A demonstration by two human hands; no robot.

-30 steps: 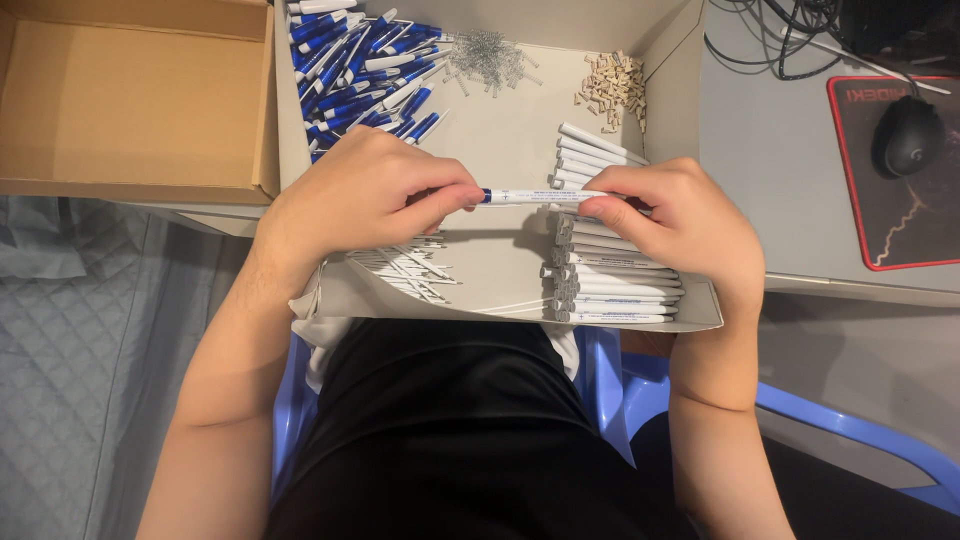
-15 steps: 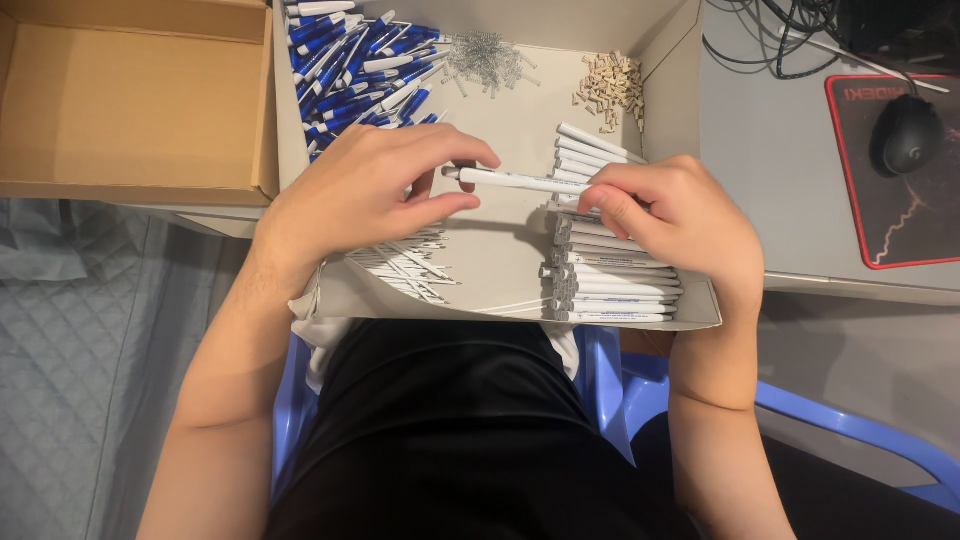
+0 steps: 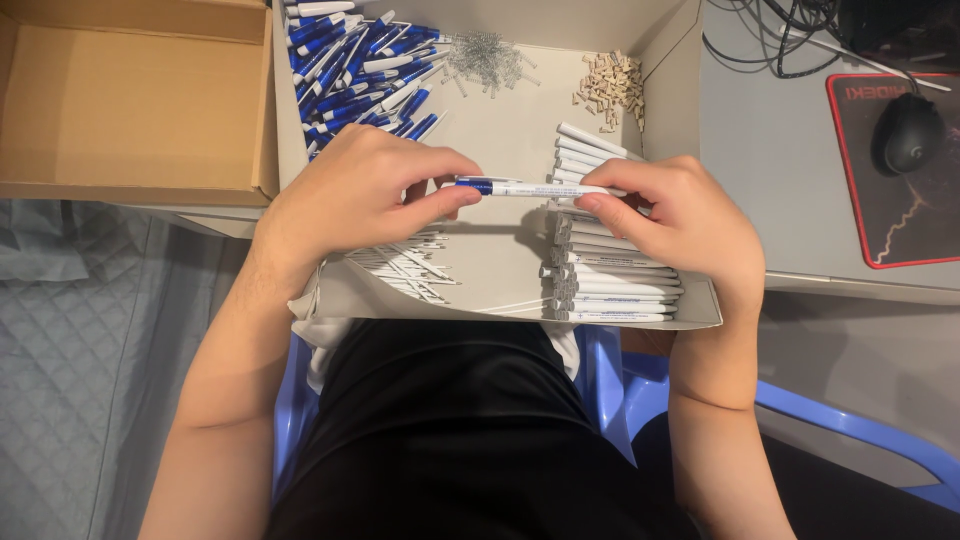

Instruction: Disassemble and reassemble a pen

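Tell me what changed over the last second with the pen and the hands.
A blue end piece now sits on the white pen barrel, at the left hand fingertips; half a second ago the barrel showed all white. The right hand keeps pinching the other end. The piles in the shallow box lie as before.

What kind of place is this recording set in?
Probably a home or small-office desk used for hand assembly. A shallow box of pen parts sits before a seated person, both hands on a pen; a computer mouse on a mat lies alongside.
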